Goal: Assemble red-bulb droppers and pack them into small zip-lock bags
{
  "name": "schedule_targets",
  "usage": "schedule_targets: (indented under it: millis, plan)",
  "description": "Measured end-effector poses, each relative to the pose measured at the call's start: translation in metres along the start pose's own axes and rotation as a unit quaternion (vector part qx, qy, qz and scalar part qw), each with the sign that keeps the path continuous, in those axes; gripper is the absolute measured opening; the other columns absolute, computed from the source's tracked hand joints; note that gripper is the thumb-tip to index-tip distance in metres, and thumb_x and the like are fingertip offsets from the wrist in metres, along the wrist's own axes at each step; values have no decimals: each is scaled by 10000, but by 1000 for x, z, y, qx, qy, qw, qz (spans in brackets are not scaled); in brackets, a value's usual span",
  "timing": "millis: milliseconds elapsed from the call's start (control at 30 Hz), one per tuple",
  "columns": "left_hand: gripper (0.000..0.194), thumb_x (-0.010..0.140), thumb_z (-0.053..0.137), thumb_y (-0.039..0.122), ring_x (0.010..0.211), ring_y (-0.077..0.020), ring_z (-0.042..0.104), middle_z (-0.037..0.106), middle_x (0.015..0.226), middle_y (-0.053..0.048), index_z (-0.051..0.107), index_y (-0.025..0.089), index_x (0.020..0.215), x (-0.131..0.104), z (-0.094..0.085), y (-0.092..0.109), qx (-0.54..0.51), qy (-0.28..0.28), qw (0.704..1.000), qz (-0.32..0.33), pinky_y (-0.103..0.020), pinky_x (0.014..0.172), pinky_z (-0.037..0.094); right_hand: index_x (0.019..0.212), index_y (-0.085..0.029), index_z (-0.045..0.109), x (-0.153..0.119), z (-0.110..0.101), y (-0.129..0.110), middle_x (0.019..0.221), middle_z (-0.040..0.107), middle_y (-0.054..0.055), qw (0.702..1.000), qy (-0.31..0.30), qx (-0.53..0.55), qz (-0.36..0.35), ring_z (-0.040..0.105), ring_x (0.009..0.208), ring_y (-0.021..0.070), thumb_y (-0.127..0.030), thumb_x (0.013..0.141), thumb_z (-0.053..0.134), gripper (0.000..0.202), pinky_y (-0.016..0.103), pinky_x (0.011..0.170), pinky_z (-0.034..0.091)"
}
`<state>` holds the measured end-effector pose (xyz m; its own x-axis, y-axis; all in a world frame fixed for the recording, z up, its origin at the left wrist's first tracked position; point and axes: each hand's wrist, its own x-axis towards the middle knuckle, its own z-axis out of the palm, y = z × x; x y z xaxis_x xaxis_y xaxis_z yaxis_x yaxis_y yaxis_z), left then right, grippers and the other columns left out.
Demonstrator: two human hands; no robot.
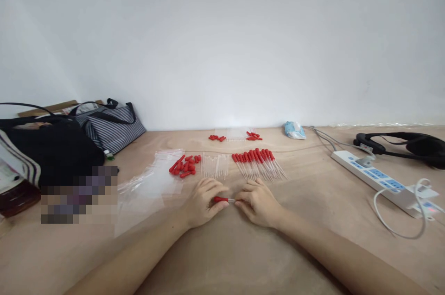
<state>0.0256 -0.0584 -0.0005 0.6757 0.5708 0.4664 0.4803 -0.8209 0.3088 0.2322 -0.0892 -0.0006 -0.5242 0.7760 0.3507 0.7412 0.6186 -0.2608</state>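
My left hand (pixel 207 202) pinches a red rubber dropper bulb (pixel 220 199) between thumb and fingers. A clear dropper tube (pixel 231 200) meets the bulb's open end, and my right hand (pixel 257 203) grips its other part, mostly hidden by the fingers. Loose red bulbs (pixel 188 165) lie in a pile beyond my left hand. Beside them a row of bare clear tubes (pixel 214 164) is laid out. Farther right, several droppers with red bulbs on clear tubes (pixel 257 161) lie side by side, tips toward me.
Clear plastic bags (pixel 163 174) lie left of the bulbs. More red bulbs (pixel 217 138) lie by the wall. A striped bag (pixel 114 126) and a black bag (pixel 66 147) stand left. At right are a tissue pack (pixel 294 130), a power strip (pixel 375 179) with cords and a black headset (pixel 413 144).
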Motion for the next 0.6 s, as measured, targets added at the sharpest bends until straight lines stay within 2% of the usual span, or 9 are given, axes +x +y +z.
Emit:
schedule_targets:
  millis: [67,100,167,267,433,600]
  plan:
    - [393,746,586,344,965,-231,494,544,1032,-85,468,183,1084,-2,-2,-5,30,51,996,-67,-378,837,385,769,-200,623,7,-1,9,767,631,21,997,11,23,73,543,751,146,-228,815,451,180,263,691,312]
    - [404,739,587,335,961,-237,492,528,1033,-93,453,173,1083,-3,-3,-7,42,73,991,-103,-385,825,397,806,-198,621,13,0,14,774,638,20,992,23,34,122,554,732,140,-226,816,440,183,250,677,325]
    - [269,751,554,287,882,-221,516,528,940,-75,475,167,978,-6,-3,-11,50,89,982,-157,-370,762,430,931,-185,598,27,1,26,777,649,23,972,56,35,225,570,705,139,-232,812,435,207,234,644,340]
    - [102,751,527,245,761,-192,532,521,813,-36,491,175,816,-7,-3,-14,48,56,980,-184,-334,675,446,1017,-176,558,49,4,39,815,660,34,940,91,-11,329,587,757,158,-222,794,445,255,245,659,332]
    - [66,754,517,241,706,-176,536,533,766,-23,514,175,758,-6,-3,-15,44,29,981,-187,-308,629,436,902,-185,578,70,10,43,800,663,53,918,68,-62,386,585,799,192,-299,797,446,204,295,714,292]
    - [77,760,509,241,700,-172,544,551,760,-24,540,177,733,-6,0,-16,34,24,982,-182,-294,623,429,846,-176,579,70,13,41,834,659,61,924,82,-74,366,575,808,191,-331,797,437,216,318,752,261]
